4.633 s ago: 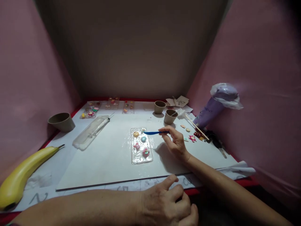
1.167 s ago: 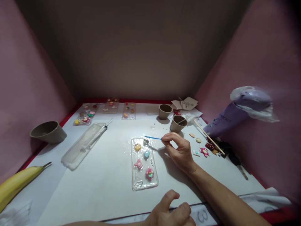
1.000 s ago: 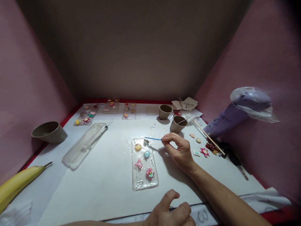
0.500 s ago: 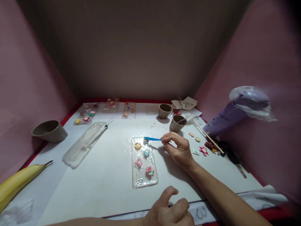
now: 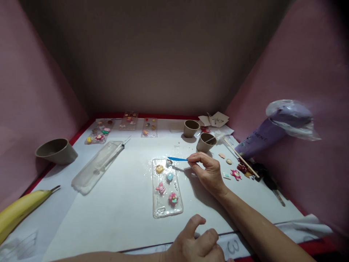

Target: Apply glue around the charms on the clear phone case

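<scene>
My right hand [image 5: 207, 171] pinches a slim blue knife-shaped plastic tool [image 5: 177, 159] between thumb and fingertips. The tool points left over the top edge of a clear phone case [image 5: 162, 202], its tip just above a small dark, shiny round piece [image 5: 169, 163]. Also on the case sit a yellow charm [image 5: 159, 169], a blue heart [image 5: 170, 177], a pink bunny [image 5: 160, 188] and a pink flower-like charm [image 5: 173, 198]. The case looks glossy and wet. Below it, my left hand [image 5: 197, 242] rests at the table's front edge, fingers loosely bent and apart, holding nothing visible.
Several decorated cases [image 5: 128, 122] lie at the back. Brown cups stand left [image 5: 58, 153] and back right [image 5: 206, 143]. A syringe [image 5: 111, 156] lies on a clear tray [image 5: 87, 178]. Loose charms [image 5: 236, 175], a wooden stick [image 5: 242, 159] and a purple bag [image 5: 261, 136] are right; a banana [image 5: 24, 209] is left.
The blue tool's tip has lifted slightly, so more of the dark round piece shows beneath it. My right hand has shifted very little; my left hand stays put.
</scene>
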Demonstrator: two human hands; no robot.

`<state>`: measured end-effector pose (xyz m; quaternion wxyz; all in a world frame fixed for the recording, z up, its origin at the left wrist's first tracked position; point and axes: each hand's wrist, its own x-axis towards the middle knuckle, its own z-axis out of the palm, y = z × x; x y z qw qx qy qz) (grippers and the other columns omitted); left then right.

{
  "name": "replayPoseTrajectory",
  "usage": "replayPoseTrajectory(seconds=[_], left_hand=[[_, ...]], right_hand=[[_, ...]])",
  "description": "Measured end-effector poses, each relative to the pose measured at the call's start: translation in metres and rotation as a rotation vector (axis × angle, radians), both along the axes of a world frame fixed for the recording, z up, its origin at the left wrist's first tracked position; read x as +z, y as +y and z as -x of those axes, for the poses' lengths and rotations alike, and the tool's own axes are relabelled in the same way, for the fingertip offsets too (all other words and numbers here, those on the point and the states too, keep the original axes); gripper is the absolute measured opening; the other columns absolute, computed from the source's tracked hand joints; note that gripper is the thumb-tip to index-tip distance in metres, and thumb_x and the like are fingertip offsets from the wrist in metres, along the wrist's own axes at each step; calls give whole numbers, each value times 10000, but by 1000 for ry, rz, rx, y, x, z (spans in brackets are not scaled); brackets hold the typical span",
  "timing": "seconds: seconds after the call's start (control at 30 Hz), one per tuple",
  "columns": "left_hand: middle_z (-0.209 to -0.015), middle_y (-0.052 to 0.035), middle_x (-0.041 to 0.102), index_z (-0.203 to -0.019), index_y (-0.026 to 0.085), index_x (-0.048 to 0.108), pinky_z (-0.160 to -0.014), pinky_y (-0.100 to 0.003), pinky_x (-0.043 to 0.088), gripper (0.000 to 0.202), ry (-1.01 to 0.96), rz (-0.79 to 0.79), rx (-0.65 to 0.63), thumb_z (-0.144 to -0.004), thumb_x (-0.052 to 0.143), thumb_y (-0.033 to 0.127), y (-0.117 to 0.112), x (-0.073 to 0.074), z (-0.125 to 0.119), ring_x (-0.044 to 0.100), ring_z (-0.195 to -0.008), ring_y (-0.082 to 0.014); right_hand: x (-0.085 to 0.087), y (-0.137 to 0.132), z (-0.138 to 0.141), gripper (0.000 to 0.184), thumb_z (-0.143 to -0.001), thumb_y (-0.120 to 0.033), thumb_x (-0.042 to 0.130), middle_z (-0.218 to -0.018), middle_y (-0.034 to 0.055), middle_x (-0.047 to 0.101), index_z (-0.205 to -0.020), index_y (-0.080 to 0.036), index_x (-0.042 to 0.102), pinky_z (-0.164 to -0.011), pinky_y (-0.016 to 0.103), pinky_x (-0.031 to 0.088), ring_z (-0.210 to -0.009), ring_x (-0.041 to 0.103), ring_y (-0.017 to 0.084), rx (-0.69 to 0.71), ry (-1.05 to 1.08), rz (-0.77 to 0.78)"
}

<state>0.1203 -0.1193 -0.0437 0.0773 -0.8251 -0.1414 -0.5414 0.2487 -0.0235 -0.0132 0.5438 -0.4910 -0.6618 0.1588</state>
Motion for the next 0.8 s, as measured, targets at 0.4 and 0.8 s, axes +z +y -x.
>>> replayPoseTrajectory(seconds=[0.4,0.8], left_hand=[[-417,59,352,-444,145,379,-726,-271,448,386,-133,62,-14,-813,470,79,3,13,-3,377,-462,-64],[-423,72,382,-497,150,429,-758,-285,453,309,-116,65,-41,-786,499,66,2,8,-1,398,-468,-65]], right_hand=[[1,1,0,136,-778,-76,594,-801,25,657,-761,-202,646,-715,315,506,-780,622,165,58,-7,-9],[2,2,1,123,-802,-112,594,-810,20,655,-779,-214,658,-740,326,504,-806,620,171,-11,9,-17]])
